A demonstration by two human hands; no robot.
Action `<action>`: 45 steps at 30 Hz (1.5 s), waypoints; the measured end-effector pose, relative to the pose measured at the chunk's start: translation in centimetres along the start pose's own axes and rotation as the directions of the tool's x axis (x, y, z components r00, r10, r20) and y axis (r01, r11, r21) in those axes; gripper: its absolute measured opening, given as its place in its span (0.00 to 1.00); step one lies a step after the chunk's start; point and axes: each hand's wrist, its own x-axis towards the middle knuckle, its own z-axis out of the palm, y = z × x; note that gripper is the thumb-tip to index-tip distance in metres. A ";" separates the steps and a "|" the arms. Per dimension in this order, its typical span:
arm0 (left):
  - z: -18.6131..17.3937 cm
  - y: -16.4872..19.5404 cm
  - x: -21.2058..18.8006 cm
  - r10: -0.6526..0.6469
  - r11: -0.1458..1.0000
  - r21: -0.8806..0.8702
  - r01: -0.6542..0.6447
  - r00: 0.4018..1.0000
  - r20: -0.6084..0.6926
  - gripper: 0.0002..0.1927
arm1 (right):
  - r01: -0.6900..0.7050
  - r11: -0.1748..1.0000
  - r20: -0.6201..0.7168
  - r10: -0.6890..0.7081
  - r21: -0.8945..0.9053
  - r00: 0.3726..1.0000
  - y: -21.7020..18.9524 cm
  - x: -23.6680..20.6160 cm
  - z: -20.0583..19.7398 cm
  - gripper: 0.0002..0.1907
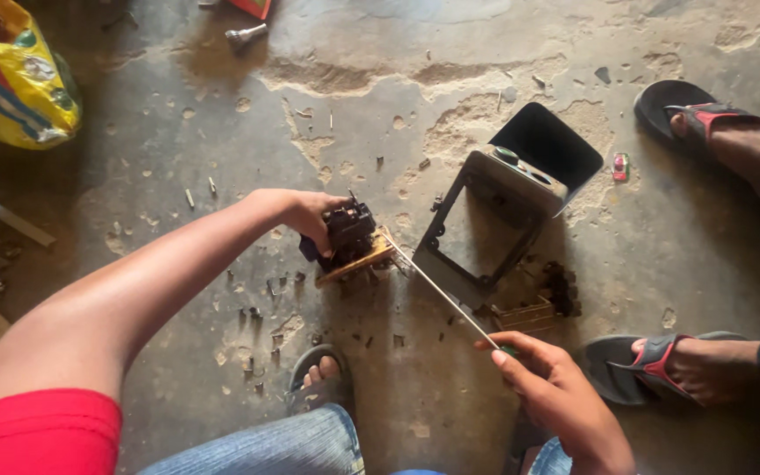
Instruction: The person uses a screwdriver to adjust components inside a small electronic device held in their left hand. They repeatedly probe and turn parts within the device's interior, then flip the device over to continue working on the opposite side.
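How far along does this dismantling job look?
Done: the grey casing lies open and hollow on the floor, with broken bits around it. In hand: the left hand grips a black part on a board, while the right hand pokes a thin rod at it. Left: that part is not yet off its board.

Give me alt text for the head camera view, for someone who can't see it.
Seen from above, a left hand grips a black electrical part on a cracked concrete floor while the right hand pokes it with a thin screwdriver. An empty grey casing lies beside it.
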 end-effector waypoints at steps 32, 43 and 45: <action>0.1 3.1 -2.1 -0.002 0.999 -0.044 0.000 0.999 -0.046 0.62 | 0.146 0.946 -0.003 -0.154 -0.289 0.988 -0.1 1.3 1.8 0.14; 0.5 3.2 -2.3 0.003 0.999 -0.039 -0.005 0.998 -0.068 0.62 | -0.024 0.997 0.053 0.027 -0.072 0.998 -0.5 1.1 1.3 0.17; 0.9 3.3 -2.5 -0.011 0.997 -0.078 0.005 0.997 -0.074 0.61 | -0.076 0.996 0.050 0.077 -0.037 0.996 -1.0 0.5 1.1 0.19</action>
